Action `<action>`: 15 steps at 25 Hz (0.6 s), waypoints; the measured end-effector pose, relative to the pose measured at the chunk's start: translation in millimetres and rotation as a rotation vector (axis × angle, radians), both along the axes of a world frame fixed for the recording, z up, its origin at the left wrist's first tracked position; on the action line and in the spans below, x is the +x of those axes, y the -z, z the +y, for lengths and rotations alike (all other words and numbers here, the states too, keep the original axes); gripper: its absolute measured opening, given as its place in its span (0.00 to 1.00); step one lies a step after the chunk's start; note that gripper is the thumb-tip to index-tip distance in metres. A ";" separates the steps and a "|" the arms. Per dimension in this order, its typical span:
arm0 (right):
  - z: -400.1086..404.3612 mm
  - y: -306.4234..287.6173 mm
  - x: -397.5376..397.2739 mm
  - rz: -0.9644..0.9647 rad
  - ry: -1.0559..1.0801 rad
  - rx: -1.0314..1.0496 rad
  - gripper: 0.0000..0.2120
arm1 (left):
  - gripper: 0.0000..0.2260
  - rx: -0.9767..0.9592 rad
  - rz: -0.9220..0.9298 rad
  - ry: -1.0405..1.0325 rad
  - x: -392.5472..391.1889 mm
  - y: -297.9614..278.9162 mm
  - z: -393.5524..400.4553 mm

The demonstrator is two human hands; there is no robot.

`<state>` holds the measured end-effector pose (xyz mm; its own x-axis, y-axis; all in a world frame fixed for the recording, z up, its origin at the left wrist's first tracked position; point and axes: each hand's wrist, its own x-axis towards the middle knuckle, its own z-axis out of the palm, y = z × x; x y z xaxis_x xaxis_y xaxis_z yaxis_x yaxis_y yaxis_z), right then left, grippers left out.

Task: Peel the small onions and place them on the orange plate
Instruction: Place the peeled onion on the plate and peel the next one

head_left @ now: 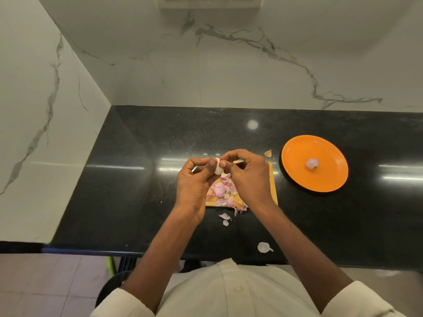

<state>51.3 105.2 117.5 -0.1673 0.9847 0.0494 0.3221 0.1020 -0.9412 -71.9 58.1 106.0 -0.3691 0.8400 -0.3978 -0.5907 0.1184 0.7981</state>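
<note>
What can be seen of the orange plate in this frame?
The orange plate is round, shallow and smooth, plastic by its look, with a slightly raised rim. It lies flat on the black counter, to the right of the wooden board and apart from it. One peeled onion, pale purple, rests near its middle. No hand touches it.

- A cream-white shirt [240, 291] covers the torso, with a placket down the middle and one pale round button [238, 288].
- Both sleeves are rolled up to the elbows, leaving the forearms bare.
- No rings, watch or gloves show.
</note>
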 end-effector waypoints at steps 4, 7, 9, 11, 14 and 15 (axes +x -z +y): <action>-1.1 7.7 -6.3 -0.155 0.047 0.097 0.08 | 0.09 -0.013 -0.002 -0.012 3.8 -0.9 -2.4; -12.8 18.7 -16.3 -0.222 0.054 0.147 0.08 | 0.07 -0.099 -0.252 -0.027 7.6 0.6 -0.6; -17.9 26.5 -14.4 -0.216 0.063 0.157 0.09 | 0.10 -0.188 -0.455 -0.055 5.4 2.1 0.2; -17.6 33.6 -9.4 -0.131 0.072 0.055 0.11 | 0.12 -0.232 -0.528 -0.071 0.4 4.2 1.9; -13.2 30.1 -2.5 -0.023 0.125 -0.053 0.15 | 0.16 -0.205 -0.493 -0.046 4.3 4.9 3.0; -10.8 27.0 -1.2 -0.017 0.115 -0.039 0.13 | 0.15 -0.183 -0.445 -0.044 5.6 5.7 4.5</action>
<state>50.2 94.4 90.6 -0.0533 0.9985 0.0090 0.3457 0.0269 -0.9380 -66.3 62.6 100.3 -0.1624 0.7288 -0.6652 -0.8779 0.2010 0.4346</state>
